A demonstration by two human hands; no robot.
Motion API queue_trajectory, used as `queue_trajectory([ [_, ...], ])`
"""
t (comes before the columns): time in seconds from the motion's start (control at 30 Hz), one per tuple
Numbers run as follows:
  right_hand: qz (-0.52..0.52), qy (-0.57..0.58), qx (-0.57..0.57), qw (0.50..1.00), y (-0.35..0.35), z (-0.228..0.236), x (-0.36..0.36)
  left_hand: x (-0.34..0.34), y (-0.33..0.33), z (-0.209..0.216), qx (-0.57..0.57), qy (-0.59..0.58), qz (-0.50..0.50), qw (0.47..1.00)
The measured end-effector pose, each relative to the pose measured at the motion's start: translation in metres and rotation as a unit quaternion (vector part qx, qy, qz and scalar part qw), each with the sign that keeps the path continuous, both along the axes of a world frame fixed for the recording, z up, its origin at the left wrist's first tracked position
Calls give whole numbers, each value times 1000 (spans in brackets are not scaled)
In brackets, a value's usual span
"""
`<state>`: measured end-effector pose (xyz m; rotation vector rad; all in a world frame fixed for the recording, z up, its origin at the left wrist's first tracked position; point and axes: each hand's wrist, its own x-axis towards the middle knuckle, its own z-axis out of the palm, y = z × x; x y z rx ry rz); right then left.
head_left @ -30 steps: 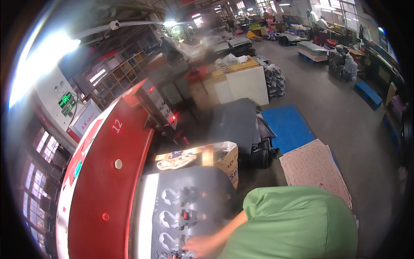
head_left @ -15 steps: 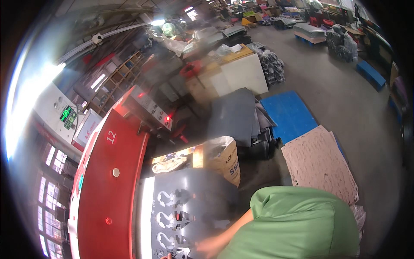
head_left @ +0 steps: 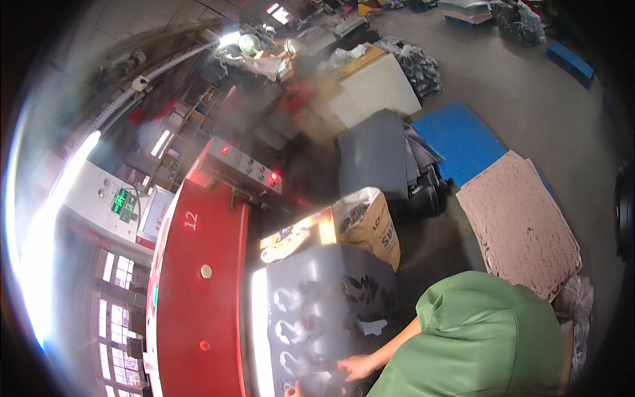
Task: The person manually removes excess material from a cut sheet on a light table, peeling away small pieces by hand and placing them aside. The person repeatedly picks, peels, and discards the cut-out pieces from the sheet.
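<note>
I wear a loose green top [head_left: 493, 334] of plain, unpatterned cloth, lighter along its rounded upper side and deeper in its creases. A thin seam-like line runs down the fabric. My wide right sleeve [head_left: 439, 309] puckers into soft folds near its opening, leaving my slim forearm [head_left: 399, 341] uncovered. My right hand [head_left: 357, 366] is bare, its fingers softly blurred; of my left hand [head_left: 293, 391], only bare fingers show at the lower edge.

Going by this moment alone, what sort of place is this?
Probably a factory workshop, judging by the large red machine, the control panel with red lights, and the grey sheet with repeated cut-out shapes.
</note>
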<state>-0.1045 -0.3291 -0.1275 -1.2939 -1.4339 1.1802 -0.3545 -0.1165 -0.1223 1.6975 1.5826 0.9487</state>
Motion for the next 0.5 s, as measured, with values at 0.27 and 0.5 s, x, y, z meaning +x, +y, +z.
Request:
queue_trajectory([
  [0.27, -56, 44, -49, 996, 12, -23, -11, 1, -1, 0, 6, 51, -9, 999],
  [0.5, -94, 172, 15, 980, 6, -18, -8, 34, -22, 28, 65, 33, -46, 996],
])
